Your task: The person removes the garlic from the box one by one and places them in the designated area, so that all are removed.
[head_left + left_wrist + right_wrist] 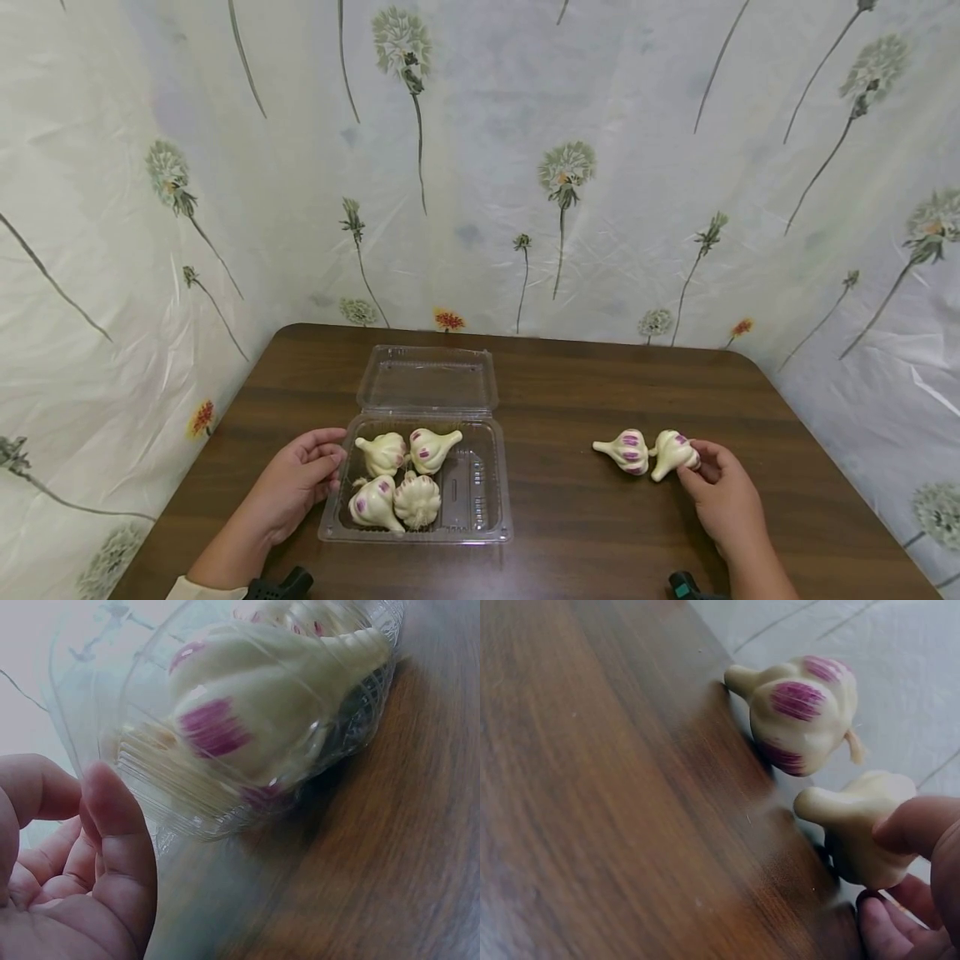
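My left hand (300, 479) pinches the left rim of a clear plastic clamshell box (453, 537) between thumb and index finger. Several garlic bulbs, white with purple streaks, lie in the box's left and middle part; one garlic bulb (247, 712) shows large through the plastic in the left wrist view. Over on the right, my right hand (723, 492) holds a garlic bulb (672, 452) by its rounded end, thumb on top, its stem pointing toward the front left. Just left of it a second garlic bulb (630, 452) lies on the table, stem to the left.
The box's lid (427, 379) is flipped back, away from me. Everything stands on a dark brown wooden table (555, 400). Behind and on both sides hangs a pale curtain (480, 167) printed with dandelions, close to the table's far edge.
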Available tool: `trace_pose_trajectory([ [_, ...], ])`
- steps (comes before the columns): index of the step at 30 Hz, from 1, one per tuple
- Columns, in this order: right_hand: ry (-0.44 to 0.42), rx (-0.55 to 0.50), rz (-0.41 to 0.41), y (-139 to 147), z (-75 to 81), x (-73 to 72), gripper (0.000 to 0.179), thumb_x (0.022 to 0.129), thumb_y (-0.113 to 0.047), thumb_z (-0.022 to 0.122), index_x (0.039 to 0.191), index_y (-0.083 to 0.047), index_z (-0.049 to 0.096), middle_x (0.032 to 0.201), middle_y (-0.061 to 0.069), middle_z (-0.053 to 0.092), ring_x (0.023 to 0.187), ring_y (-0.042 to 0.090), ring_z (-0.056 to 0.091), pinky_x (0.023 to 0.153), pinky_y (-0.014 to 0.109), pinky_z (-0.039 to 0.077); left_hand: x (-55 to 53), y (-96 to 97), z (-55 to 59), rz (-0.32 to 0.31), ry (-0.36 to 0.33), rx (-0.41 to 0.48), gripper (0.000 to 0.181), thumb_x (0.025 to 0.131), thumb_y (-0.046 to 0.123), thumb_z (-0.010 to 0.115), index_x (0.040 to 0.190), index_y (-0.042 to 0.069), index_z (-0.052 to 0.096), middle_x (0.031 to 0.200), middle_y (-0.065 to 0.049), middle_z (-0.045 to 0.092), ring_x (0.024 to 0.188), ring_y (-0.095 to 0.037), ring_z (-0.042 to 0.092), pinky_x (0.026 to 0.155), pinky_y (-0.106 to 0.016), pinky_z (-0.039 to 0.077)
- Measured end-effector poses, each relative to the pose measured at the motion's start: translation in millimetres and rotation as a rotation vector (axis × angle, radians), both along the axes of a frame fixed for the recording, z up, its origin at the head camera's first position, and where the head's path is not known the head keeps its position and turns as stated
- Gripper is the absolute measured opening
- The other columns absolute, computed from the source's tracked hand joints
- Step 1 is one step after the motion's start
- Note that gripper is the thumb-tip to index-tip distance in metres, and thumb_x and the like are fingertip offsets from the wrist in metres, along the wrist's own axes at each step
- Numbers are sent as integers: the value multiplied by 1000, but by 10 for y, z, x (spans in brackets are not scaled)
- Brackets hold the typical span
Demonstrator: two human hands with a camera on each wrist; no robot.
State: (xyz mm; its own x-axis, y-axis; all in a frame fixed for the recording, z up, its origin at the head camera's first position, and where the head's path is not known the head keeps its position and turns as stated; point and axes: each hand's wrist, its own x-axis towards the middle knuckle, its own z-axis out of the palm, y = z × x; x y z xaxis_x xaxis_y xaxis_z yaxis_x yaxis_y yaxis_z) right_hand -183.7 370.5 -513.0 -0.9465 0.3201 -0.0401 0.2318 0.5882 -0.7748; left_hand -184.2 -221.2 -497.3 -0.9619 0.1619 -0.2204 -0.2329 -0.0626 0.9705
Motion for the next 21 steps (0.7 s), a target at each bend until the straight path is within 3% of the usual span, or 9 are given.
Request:
trace_pose_trajectory([
  [11,6,-13,16,-4,63,-5,57,108,-25,54,157,-2,38,156,26,45,141,39,46,73,5,45,-16,17,6,7,10,-14,47,109,7,52,153,-1,38,107,0,60,85,-11,57,74,-23,57],
  [18,38,1,-29,-46,102,34,63,109,-42,50,157,-2,39,156,27,47,144,42,47,71,3,40,-5,5,-4,4,3,-4,48,108,7,53,153,-2,38,106,1,61,84,-10,57,73,-22,57],
  [21,90,42,-46,-74,134,67,61,108,-40,53,154,-1,44,154,29,47,141,44,48,78,3,43,-4,6,-1,10,-2,0,47,108,6,52,153,-2,38,106,2,61,84,-9,57,73,-22,57],
])
